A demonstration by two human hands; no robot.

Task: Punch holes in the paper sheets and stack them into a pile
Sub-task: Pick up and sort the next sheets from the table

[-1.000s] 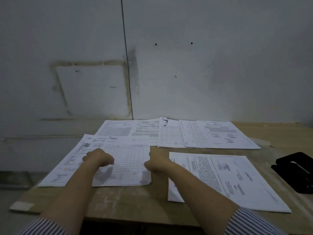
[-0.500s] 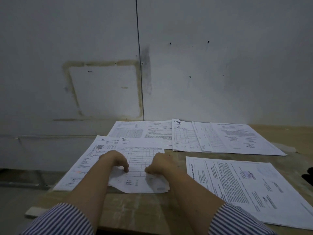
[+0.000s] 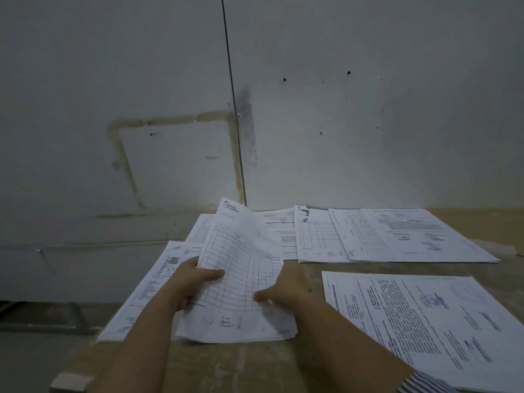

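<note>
Left hand (image 3: pixel 195 282) and right hand (image 3: pixel 286 290) pinch a gridded form sheet (image 3: pixel 241 262), bowed upward above the desk (image 3: pixel 226 364).

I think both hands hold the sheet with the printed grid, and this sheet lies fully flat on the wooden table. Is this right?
Not quite. The left hand and right hand do hold the gridded sheet, but it does not lie flat: the head view shows its far part lifted and curling up above the wooden table.
</note>
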